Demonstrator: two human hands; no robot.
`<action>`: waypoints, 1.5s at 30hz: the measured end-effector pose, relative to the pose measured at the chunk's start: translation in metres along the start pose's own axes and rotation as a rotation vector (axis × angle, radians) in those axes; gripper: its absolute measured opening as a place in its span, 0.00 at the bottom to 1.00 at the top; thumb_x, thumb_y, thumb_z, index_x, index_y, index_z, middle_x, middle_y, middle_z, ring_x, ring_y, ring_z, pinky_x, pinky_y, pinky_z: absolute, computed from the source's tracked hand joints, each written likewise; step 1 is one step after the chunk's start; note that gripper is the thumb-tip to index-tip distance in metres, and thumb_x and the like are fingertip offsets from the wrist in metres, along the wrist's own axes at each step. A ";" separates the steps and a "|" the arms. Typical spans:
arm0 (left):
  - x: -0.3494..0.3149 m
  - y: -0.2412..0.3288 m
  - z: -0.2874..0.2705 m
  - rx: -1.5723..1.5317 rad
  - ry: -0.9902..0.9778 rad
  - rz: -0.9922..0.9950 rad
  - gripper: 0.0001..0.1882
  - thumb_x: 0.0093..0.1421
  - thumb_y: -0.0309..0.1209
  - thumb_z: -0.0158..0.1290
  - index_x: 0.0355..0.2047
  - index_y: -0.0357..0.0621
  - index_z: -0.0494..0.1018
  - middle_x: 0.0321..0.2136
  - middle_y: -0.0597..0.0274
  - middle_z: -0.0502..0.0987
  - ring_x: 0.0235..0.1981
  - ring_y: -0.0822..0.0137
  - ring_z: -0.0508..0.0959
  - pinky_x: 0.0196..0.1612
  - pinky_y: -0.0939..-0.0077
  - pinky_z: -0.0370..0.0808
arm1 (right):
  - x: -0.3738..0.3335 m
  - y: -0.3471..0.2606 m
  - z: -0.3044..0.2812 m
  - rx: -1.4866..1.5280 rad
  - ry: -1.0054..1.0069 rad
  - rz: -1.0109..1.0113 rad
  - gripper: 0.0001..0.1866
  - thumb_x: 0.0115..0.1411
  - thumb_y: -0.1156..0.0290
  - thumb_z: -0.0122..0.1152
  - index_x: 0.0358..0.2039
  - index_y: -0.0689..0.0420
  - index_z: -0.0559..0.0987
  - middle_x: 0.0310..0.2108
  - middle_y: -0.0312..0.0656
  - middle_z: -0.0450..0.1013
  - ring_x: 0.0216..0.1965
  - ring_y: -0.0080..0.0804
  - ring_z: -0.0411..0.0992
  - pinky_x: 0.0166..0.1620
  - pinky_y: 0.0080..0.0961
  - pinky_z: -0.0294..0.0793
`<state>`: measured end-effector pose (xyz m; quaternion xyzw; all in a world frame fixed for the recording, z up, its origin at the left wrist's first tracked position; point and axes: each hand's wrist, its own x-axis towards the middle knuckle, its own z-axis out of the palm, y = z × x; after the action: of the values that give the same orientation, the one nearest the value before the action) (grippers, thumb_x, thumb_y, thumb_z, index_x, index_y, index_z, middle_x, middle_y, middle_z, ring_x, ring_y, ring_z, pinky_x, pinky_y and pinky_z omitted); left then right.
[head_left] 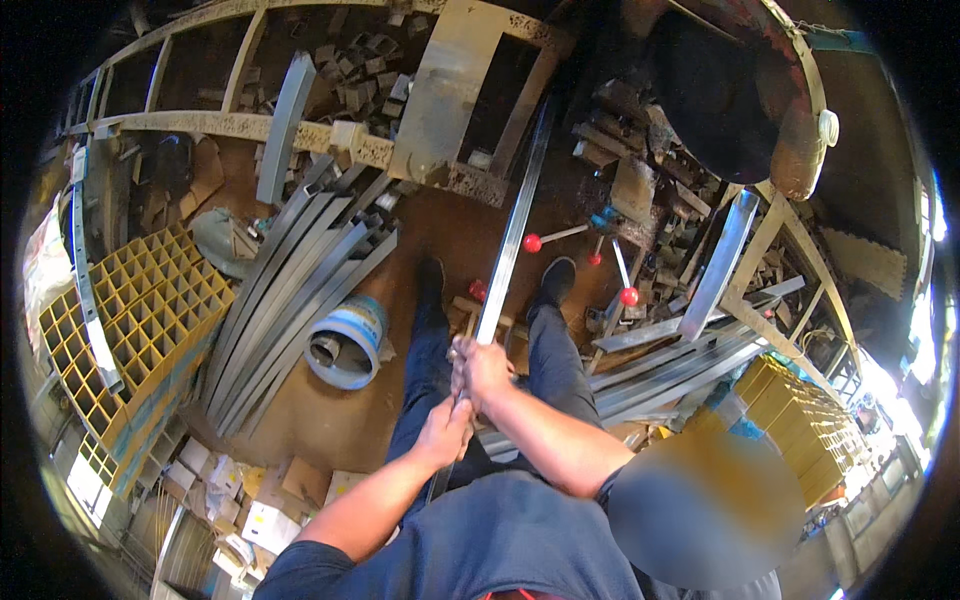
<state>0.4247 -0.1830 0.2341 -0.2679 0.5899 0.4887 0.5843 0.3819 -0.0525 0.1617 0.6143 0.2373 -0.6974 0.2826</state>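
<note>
A long, straight, shiny metal bar (508, 255) runs from between my legs up and away to the dark machine at the top. Its near end passes into my hands. My right hand (482, 372) is closed round it, farther along. Just below and to the left, my left hand (443, 432) is closed round the same bar near my lap. The fingers of both hands are partly hidden. Beyond them, a lever handle with red ball knobs (628, 296) stands to the right of the bar.
Left of my legs are a blue bucket (350, 368), a bundle of metal channels (290, 290) and a yellow grid of stacked square tubes (140, 310). More metal lengths (680, 370) lie at right, near a yellow stack (790, 425). A pale metal frame (440, 95) stands ahead.
</note>
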 end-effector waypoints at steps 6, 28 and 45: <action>0.032 0.014 0.002 -0.011 -0.059 0.073 0.21 0.81 0.48 0.44 0.39 0.43 0.71 0.18 0.64 0.72 0.12 0.68 0.70 0.16 0.67 0.68 | 0.024 -0.021 -0.011 0.014 -0.022 -0.050 0.13 0.71 0.63 0.61 0.28 0.49 0.74 0.15 0.31 0.61 0.13 0.29 0.61 0.18 0.34 0.63; 0.037 0.016 -0.005 -0.033 0.024 0.033 0.25 0.81 0.54 0.44 0.42 0.42 0.71 0.21 0.66 0.70 0.16 0.73 0.69 0.20 0.73 0.66 | 0.047 -0.053 0.014 -0.030 0.107 -0.240 0.16 0.70 0.64 0.62 0.25 0.49 0.70 0.14 0.33 0.61 0.10 0.29 0.59 0.15 0.35 0.60; 0.053 0.030 -0.003 0.175 0.085 0.233 0.17 0.80 0.43 0.47 0.39 0.43 0.72 0.20 0.67 0.70 0.18 0.74 0.67 0.22 0.70 0.65 | 0.043 -0.069 0.008 0.076 -0.043 -0.156 0.15 0.74 0.61 0.61 0.29 0.50 0.73 0.14 0.31 0.60 0.11 0.29 0.60 0.17 0.34 0.63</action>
<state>0.3875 -0.1608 0.1908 -0.1661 0.6815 0.4883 0.5192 0.3252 -0.0117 0.1191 0.5892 0.2515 -0.7388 0.2092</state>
